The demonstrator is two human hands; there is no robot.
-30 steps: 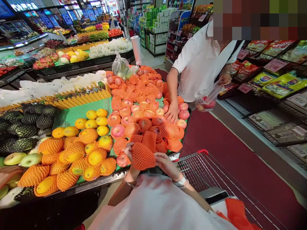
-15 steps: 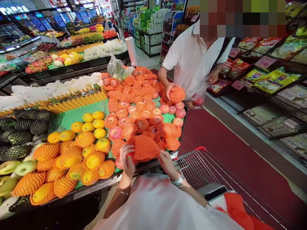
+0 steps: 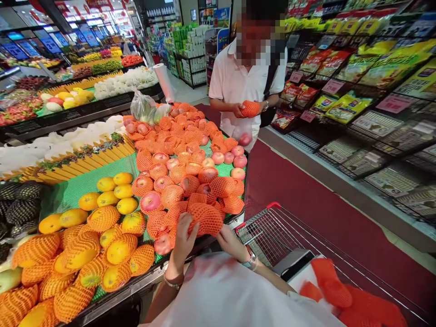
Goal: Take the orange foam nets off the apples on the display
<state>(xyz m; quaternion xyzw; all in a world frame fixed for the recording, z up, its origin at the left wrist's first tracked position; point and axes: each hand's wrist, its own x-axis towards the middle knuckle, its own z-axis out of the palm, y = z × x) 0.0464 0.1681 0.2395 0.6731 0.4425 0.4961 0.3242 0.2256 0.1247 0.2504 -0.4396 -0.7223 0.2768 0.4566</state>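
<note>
An orange foam fruit net [image 3: 205, 219] is stretched between my two hands, just over the near edge of the apple display. My left hand [image 3: 184, 234] grips its left end with bent fingers. Its lower right end is pinched by my right hand [image 3: 232, 243]. Whether an apple sits inside the net I cannot tell. Apples, many of them in the same orange nets, lie right beyond my hands; a bare red apple [image 3: 150, 201] is close to the left hand. Below that hand another apple [image 3: 162, 244] rests at the edge.
To the left lie yellow-orange fruits [image 3: 117, 252], some netted. A shopping cart [image 3: 269, 231] stands at my right, with loose orange nets [image 3: 335, 290] beside my arm. Across the display another person [image 3: 238, 86] holds a netted fruit [image 3: 250, 109]. Packaged-goods shelves [image 3: 340, 91] line the right.
The view has swung rightward. The foam net in my hands has tilted, its right end lower. The other person has drawn their netted fruit toward their body and has both hands at it.
</note>
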